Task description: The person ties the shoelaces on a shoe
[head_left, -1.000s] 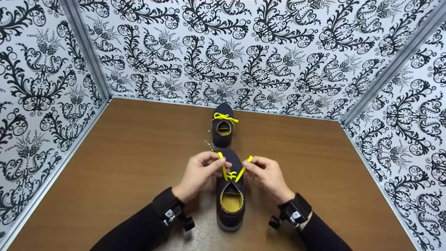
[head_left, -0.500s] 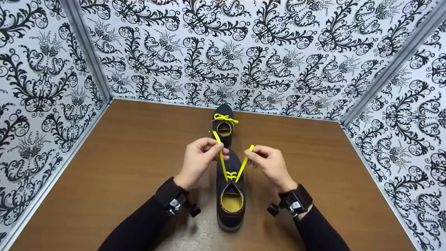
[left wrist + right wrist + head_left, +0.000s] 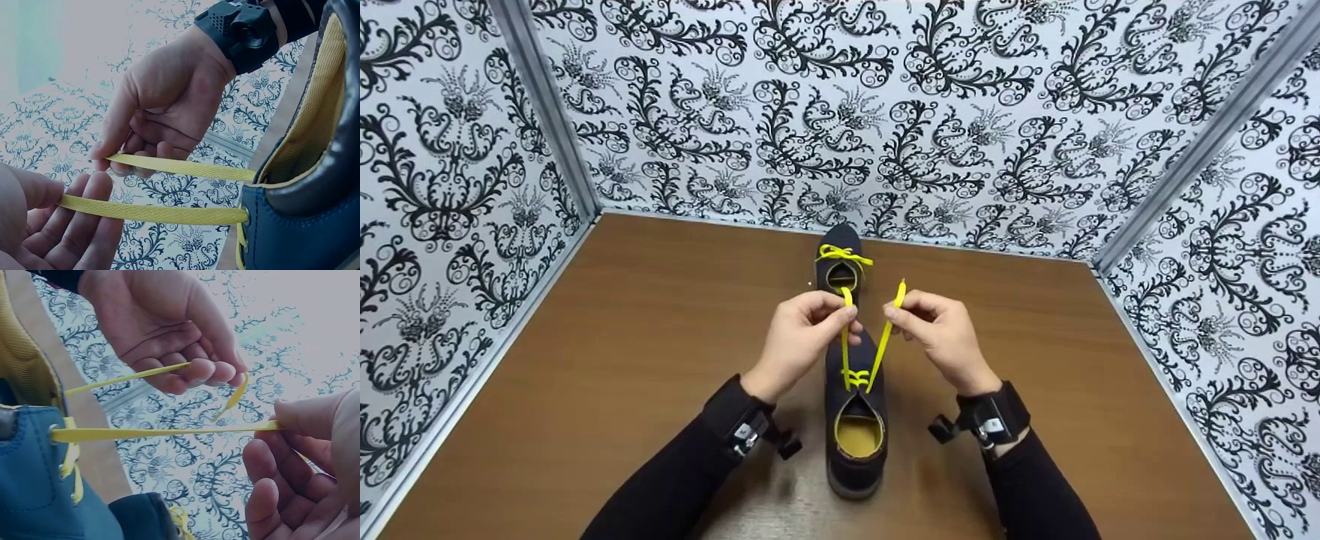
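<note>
A dark shoe (image 3: 855, 474) with a tan lining stands on the table, toe pointing away from me. From its top eyelets two yellow lace ends rise taut in a narrow V. My left hand (image 3: 804, 334) pinches the left lace (image 3: 845, 356) between thumb and fingertips; its short tip curls over beyond the fingers in the right wrist view. The right lace (image 3: 880, 352) is pinched likewise by my right hand (image 3: 941, 337), its tip poking up past the thumb. Several lace crossings (image 3: 72, 458) show lower on the shoe in the right wrist view.
Directly beyond the toe stands a second dark shoe (image 3: 838, 238), its yellow lace tied in a bow (image 3: 844, 253). Patterned white-and-black panels (image 3: 840, 112) enclose the brown table (image 3: 675, 300) at the back and both sides. Each wrist wears a black camera strap.
Both hands have risen away from the near shoe, drawing the yellow laces out longer and straighter. The left hand has also shifted slightly right, and its lace tip now shows shorter. Both shoes stay put.
</note>
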{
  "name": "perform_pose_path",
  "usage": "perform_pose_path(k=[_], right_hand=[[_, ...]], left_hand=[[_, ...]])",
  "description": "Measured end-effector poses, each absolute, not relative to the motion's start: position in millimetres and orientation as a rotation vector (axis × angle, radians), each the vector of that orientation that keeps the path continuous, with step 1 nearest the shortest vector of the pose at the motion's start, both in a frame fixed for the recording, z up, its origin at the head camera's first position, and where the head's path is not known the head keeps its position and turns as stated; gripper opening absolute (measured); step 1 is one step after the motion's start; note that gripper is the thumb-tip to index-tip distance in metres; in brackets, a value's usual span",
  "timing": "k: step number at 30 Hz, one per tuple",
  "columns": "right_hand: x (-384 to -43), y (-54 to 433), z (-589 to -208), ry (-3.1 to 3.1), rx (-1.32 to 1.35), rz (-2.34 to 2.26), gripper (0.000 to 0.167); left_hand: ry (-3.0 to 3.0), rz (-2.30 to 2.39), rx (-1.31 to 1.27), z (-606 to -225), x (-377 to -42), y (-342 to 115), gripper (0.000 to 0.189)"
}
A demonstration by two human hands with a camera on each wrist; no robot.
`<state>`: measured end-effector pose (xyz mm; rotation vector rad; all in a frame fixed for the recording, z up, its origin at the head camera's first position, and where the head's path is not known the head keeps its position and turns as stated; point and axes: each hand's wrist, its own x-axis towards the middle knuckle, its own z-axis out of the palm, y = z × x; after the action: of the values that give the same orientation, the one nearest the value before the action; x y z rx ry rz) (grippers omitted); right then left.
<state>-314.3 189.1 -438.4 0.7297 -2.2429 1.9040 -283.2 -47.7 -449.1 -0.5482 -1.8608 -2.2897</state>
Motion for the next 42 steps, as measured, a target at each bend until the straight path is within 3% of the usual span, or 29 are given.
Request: perform_pose_path(k=[25, 42], right_hand=[[-309.8, 194.0, -429.1, -2.183, 0.911, 1.709, 0.007], [-307.1, 190.5, -430.2, -2.163, 0.917, 1.737, 0.011]], left_hand=[[-2.192, -1.952, -0.673, -461.0, -286.1, -39.4, 0.012], [-2.276, -1.781, -0.880, -468.5, -282.7, -33.2, 0.014]])
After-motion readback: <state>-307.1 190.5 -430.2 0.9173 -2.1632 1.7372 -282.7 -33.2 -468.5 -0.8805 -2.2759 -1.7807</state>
